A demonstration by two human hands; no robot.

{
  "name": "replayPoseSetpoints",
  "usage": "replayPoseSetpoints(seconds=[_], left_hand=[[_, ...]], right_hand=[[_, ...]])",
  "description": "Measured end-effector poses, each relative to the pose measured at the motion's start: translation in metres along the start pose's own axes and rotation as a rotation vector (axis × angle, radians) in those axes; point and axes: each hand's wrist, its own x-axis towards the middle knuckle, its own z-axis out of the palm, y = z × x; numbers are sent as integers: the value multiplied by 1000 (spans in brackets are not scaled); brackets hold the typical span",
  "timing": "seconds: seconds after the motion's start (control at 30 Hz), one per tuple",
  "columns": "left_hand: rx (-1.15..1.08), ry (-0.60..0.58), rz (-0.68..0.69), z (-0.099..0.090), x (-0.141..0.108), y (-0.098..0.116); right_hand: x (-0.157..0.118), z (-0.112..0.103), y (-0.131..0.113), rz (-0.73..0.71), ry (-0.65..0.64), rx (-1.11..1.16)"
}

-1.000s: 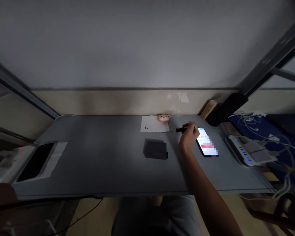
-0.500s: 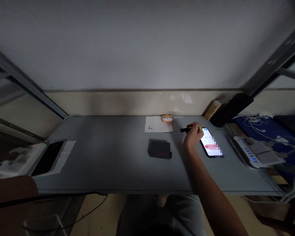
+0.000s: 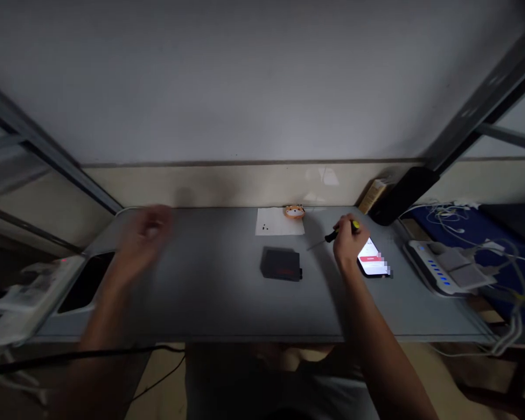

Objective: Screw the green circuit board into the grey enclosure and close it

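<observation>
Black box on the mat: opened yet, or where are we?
Done: a few small dark specks, possibly screws, lie on the white paper. In hand: the right hand grips the yellow-tipped screwdriver, tip aimed toward the black box but short of it; the left hand is blurred above the grey mat, holding nothing. Left: the box looks closed and untouched. The lit phone lies beside the right hand.

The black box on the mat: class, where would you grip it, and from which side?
Probably across its long near and far edges, from above: the black box lies flat and apart from other things, between the right hand and the blurred left hand.
</observation>
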Motion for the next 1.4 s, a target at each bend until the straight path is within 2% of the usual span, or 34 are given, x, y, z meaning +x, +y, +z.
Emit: replayPoseSetpoints(seconds=[0.1, 0.17, 0.23, 0.27, 0.37, 0.43, 0.63, 0.8, 0.87, 0.97, 1.03, 1.07, 1.23, 1.3, 1.4], left_hand=[[-119, -419, -20, 45, -22, 4], [-172, -640, 82, 77, -34, 19], [-214, -774, 181, 101, -38, 39], [-228, -792, 216, 110, -38, 49], [-248, -828, 287, 127, -31, 69], [-254, -828, 298, 133, -28, 73], [-311, -669, 268, 150, -39, 63], [-361, -632, 174, 159, -46, 58], [-373, -644, 136, 160, -45, 57], [-383, -657, 104, 160, -43, 56], [-381, -669, 105, 158, -42, 57], [-380, -680, 108, 157, -41, 57], [-366, -714, 106, 152, -36, 55], [-343, -724, 103, 150, -35, 52], [-316, -726, 103, 146, -33, 49]], right_hand=[[-5, -8, -3, -57, -235, -56], [-10, -9, -5, -99, -372, -86], [-15, -8, -8, -126, -465, -109], [-16, -7, -9, -137, -493, -119], [-18, -6, -12, -161, -520, -148], [-18, -6, -12, -170, -519, -171], [-26, -3, -8, -222, -403, -222], [-35, 0, -3, -318, -355, -231], [-36, 0, -1, -332, -274, -223], [-37, 1, -2, -330, -66, -206], [-41, 5, -5, -307, -12, -167], [-45, 8, -6, -297, -38, -134], [-67, 22, -11, -268, -410, 1], [-69, 24, -11, -262, -472, -5], [-64, 21, -13, -258, -469, -41]])
